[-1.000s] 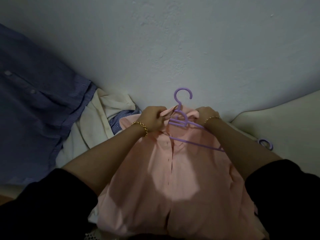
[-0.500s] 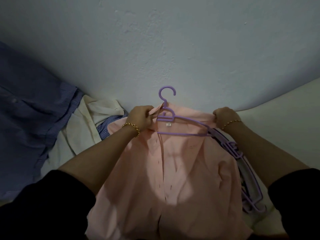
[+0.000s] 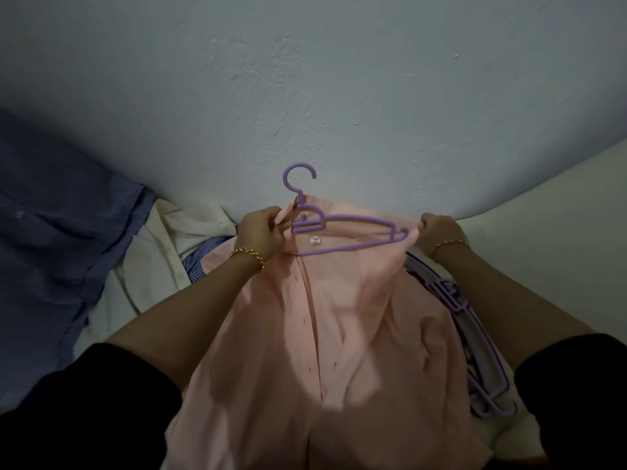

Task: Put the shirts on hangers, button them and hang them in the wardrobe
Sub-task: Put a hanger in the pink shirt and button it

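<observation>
A pink button-up shirt [image 3: 339, 334] lies spread in front of me, its front unbuttoned, with a purple hanger [image 3: 342, 228] partly inside its neck and the hook pointing up at the wall. My left hand [image 3: 263, 232] pinches the collar at the hanger's neck. My right hand [image 3: 437, 232] grips the shirt's right shoulder fabric at the hanger's right tip. The hanger's left arm is hidden under the cloth.
A pile of spare purple hangers [image 3: 471, 334] lies to the right under the shirt's edge. A dark blue shirt [image 3: 61, 252], a cream shirt [image 3: 159, 262] and a blue checked shirt [image 3: 200, 256] lie at left. A pale wall [image 3: 322, 96] rises behind.
My right hand moved out from the collar to the right shoulder and pulled the fabric over the hanger's right end. The shirt now spreads wider across the hanger.
</observation>
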